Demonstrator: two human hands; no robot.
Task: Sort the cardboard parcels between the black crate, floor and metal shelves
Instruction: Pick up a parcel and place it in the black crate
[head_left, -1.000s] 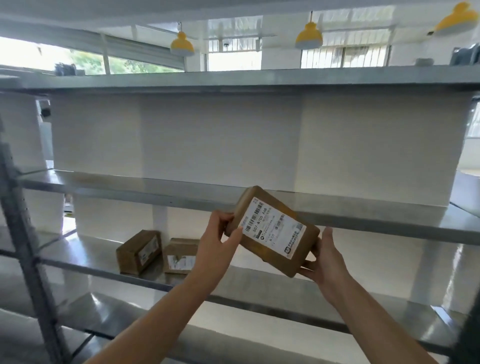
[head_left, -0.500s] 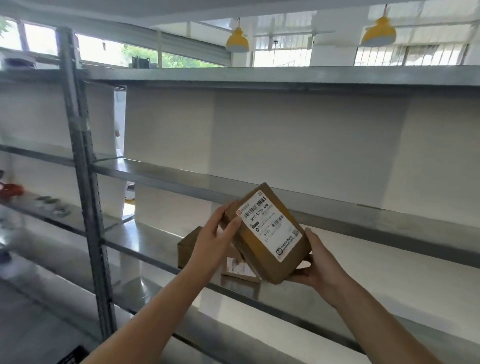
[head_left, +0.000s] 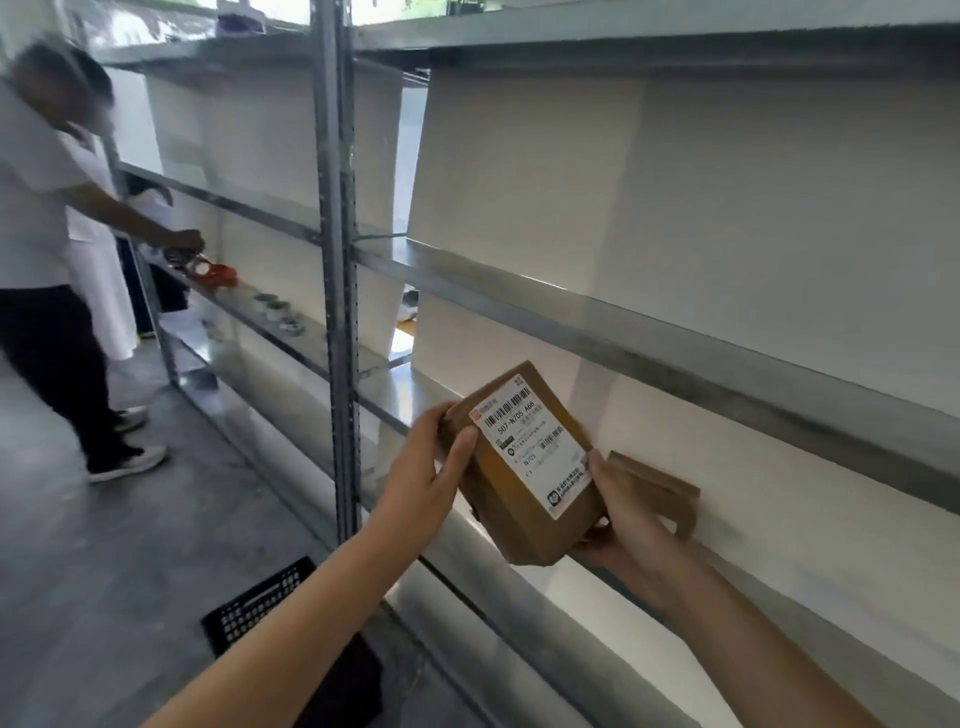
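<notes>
I hold a brown cardboard parcel (head_left: 524, 467) with a white shipping label between both hands, in front of the metal shelves (head_left: 675, 343). My left hand (head_left: 423, 473) grips its upper left side, thumb on the front face. My right hand (head_left: 621, 514) cups its lower right corner from below. Behind my right hand another brown parcel (head_left: 660, 488) rests on a lower shelf, partly hidden. A black crate (head_left: 260, 603) sits on the floor under my left forearm, which covers part of it.
A grey upright post (head_left: 340, 260) divides the shelving. On the left, a person in a white shirt (head_left: 47, 218) stands at the neighbouring bay, reaching to a shelf with a red object (head_left: 218, 273) and several small dishes (head_left: 278, 312). Grey concrete floor (head_left: 104, 545) lies between us.
My view has swung left and down, bringing in the post, the crate, the floor and the other person. The parcel stays in both hands, now lower and nearer the shelved parcel.
</notes>
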